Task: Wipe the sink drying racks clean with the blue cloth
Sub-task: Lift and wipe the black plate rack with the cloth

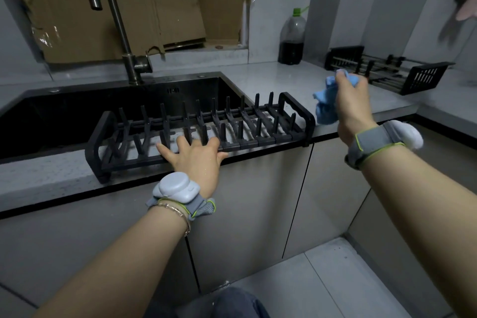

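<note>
Head camera: my left hand (193,156) lays straight fingers (212,144) on the plate rack (258,141), steadying it I think, while my right hand (352,106) clutches the blue cloth (325,111) just beside its right end.

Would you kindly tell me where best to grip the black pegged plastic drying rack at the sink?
On the black pegged drying rack, probably the looped right end handle, from the right: its upright open loop leaves finger room; pegs crowd the middle.

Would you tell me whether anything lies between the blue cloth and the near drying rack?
Nothing visible does: the blue cloth, held in the right hand, hangs just past the right end of the near drying rack.
</note>
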`<state>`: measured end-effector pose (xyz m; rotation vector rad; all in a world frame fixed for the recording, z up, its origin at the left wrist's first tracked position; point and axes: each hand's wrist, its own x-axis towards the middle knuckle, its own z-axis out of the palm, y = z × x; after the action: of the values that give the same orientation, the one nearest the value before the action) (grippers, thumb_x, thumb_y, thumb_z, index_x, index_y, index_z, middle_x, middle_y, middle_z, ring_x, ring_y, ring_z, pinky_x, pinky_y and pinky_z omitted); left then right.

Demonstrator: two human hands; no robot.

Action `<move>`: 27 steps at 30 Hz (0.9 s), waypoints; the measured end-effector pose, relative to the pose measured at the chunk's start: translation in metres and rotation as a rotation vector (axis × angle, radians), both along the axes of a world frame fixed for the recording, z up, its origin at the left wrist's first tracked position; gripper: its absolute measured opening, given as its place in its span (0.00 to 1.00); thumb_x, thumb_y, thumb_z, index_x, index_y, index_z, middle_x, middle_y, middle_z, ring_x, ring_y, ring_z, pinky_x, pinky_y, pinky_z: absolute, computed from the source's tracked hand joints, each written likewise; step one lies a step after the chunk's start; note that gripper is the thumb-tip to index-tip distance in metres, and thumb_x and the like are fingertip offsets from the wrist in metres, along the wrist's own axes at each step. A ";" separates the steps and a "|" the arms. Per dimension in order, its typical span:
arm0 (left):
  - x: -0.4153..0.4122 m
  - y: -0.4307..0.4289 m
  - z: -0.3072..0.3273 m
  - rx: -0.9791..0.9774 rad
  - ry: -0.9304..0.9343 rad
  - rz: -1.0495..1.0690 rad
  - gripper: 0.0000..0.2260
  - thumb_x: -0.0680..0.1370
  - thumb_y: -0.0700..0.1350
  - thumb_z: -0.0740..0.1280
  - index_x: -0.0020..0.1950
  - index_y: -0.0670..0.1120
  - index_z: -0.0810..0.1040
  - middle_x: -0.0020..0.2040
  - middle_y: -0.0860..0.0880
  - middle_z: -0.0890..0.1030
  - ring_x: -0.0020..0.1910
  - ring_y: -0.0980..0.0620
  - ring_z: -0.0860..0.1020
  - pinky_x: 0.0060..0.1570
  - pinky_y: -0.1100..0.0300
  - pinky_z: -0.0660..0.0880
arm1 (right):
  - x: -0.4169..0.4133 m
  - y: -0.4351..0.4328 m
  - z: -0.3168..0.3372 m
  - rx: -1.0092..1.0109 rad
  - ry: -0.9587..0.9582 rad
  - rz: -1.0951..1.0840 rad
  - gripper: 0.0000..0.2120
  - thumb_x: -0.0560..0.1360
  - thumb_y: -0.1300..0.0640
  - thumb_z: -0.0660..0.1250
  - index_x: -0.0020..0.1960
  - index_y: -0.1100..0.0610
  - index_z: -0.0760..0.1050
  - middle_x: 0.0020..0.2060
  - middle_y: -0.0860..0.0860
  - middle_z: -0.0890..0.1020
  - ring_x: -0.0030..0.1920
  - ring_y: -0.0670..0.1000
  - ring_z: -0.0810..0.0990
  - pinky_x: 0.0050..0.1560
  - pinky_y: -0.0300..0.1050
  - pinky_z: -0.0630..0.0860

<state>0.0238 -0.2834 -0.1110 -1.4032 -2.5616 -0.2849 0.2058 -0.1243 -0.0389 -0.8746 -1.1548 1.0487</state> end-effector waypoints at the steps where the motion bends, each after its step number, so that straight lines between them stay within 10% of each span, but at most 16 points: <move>1: 0.000 0.000 0.001 0.003 0.008 0.004 0.17 0.80 0.59 0.54 0.61 0.50 0.72 0.58 0.45 0.76 0.67 0.39 0.60 0.65 0.29 0.48 | 0.000 -0.003 0.000 -0.009 -0.077 0.087 0.06 0.75 0.54 0.61 0.46 0.56 0.67 0.37 0.51 0.73 0.32 0.46 0.78 0.34 0.37 0.73; 7: -0.001 0.000 0.001 -0.006 -0.004 0.006 0.17 0.79 0.59 0.54 0.61 0.51 0.72 0.59 0.45 0.76 0.67 0.39 0.60 0.65 0.29 0.48 | -0.024 -0.018 -0.026 0.108 -0.953 0.271 0.24 0.71 0.51 0.58 0.66 0.54 0.64 0.63 0.57 0.68 0.68 0.59 0.62 0.62 0.48 0.62; 11: -0.003 0.001 0.000 -0.015 -0.001 0.009 0.18 0.79 0.60 0.54 0.61 0.51 0.72 0.59 0.46 0.76 0.67 0.39 0.60 0.65 0.29 0.49 | -0.015 -0.013 -0.036 0.334 -1.297 0.215 0.26 0.77 0.59 0.61 0.73 0.59 0.58 0.69 0.58 0.67 0.70 0.58 0.57 0.67 0.50 0.57; 27: -0.003 0.001 0.000 0.001 -0.006 0.013 0.19 0.79 0.60 0.54 0.61 0.51 0.73 0.58 0.47 0.77 0.66 0.40 0.60 0.66 0.30 0.49 | -0.025 -0.004 -0.049 0.477 -1.274 -0.067 0.13 0.71 0.60 0.67 0.55 0.54 0.75 0.54 0.57 0.71 0.53 0.63 0.71 0.51 0.44 0.62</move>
<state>0.0204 -0.2827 -0.1111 -1.3872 -2.5738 -0.2880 0.1812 -0.1288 -0.0879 -1.1832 -2.2664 0.0011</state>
